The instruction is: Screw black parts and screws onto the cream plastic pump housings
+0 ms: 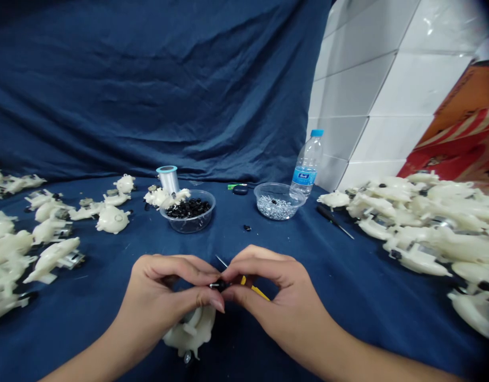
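My left hand [174, 286] and my right hand [268, 289] meet at the front middle, thumbs and forefingers pinched together. Between their fingertips is a small black plastic part [220, 285] with a thin silvery tip, perhaps a screw, on its left side. Partly covered by my left hand, a cream-coloured plastic shell [190, 335] lies just below on the blue cloth. Behind my right hand lies a screwdriver with a yellow handle [257, 291]; its metal shaft points up and left, and part of it is hidden.
Beyond my hands stand a clear bowl of black parts [202, 223] and a clear bowl of screws [260, 215]. Cream shells pile up at left [7, 254] and right [431, 223]. A water bottle [306, 164], a thread spool [169, 180] and a black screwdriver [331, 216] are farther back.
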Tool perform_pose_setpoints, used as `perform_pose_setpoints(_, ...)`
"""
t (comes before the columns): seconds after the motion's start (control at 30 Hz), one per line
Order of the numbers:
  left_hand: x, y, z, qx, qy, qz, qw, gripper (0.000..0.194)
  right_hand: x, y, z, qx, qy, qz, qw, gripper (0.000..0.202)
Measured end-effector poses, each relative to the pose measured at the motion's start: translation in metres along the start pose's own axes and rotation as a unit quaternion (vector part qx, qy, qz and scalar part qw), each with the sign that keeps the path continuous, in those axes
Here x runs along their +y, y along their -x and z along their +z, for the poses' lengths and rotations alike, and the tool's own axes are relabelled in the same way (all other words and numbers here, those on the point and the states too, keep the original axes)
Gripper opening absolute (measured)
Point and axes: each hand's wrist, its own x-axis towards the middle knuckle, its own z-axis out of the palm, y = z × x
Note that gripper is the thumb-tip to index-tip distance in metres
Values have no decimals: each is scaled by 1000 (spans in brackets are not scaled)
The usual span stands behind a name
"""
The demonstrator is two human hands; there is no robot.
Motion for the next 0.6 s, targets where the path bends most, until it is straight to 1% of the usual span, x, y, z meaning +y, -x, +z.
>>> perform_pose_setpoints(0.1,2,0,2,7,-13,-13,1000,23,1,0,-2,-3,31,-30,999,22)
perform_pose_setpoints(0.2,5,-1,4,19,-37,-16,999,22,3,1,-3,3,86,-87,993,19)
perform_pose_setpoints(0.3,5,-1,4,31,-49,-25,998,22,4,3,-5,19,175,-165,970,17)
perform_pose_setpoints(0.43,3,-3,1,-3,-17,-63,998,19,3,5,-7,27,280,-251,926,19)
perform_pose_setpoints(0.5,3,-3,0,-14,2,-81,997,20,2,6,-6,23,310,-272,910,19)
perform_pose_setpoints(0.6,3,-4,-1,-18,20,-91,995,21,3,7,-5,14,321,-275,906,20)
